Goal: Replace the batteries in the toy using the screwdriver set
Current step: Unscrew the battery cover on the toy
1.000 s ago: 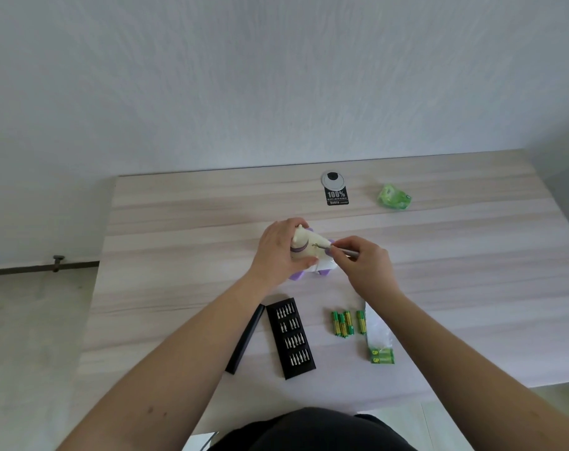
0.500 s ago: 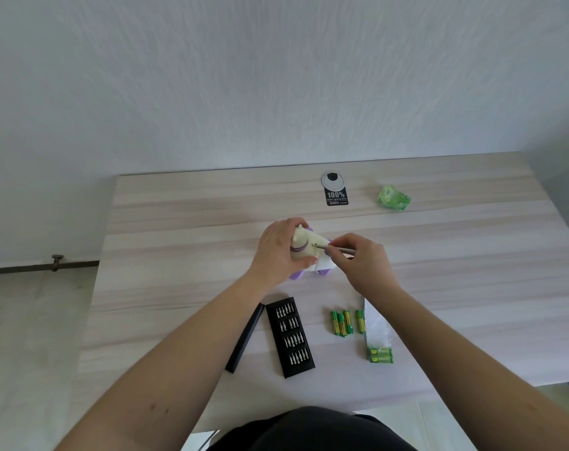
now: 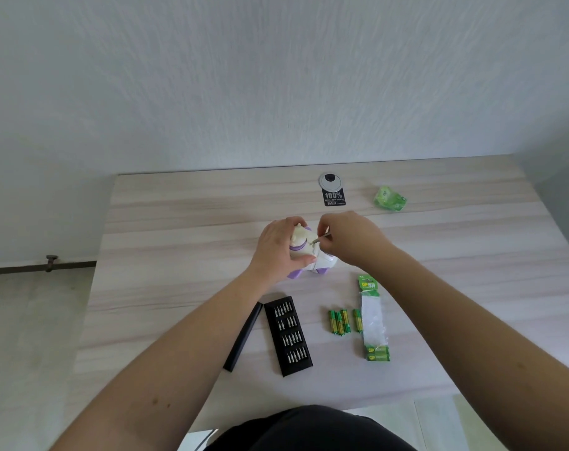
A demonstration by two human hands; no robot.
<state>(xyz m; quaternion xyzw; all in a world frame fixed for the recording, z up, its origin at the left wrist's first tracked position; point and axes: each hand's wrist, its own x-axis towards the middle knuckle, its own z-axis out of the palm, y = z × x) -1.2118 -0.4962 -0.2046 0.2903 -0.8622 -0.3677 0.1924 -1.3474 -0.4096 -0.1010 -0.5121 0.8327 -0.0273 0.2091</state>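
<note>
A white and purple toy (image 3: 304, 252) stands in the middle of the wooden table (image 3: 179, 242). My left hand (image 3: 275, 247) grips it from the left side. My right hand (image 3: 348, 240) pinches a thin metal screwdriver (image 3: 320, 239) whose tip touches the toy's cream-coloured upper part. Nearer to me lies the black bit tray (image 3: 288, 335) of the screwdriver set with several rows of bits, its black lid (image 3: 243, 336) beside it on the left. Several green batteries (image 3: 343, 321) lie loose to the right of the tray.
A torn battery pack (image 3: 373, 320) with green card ends lies right of the loose batteries. A crumpled green wrapper (image 3: 390, 199) and a black label by a round cable port (image 3: 331, 187) sit at the table's far side. White wall stands behind.
My right hand has risen and shifted slightly left over the toy, with the screwdriver still at the same spot. The left hand keeps its hold.
</note>
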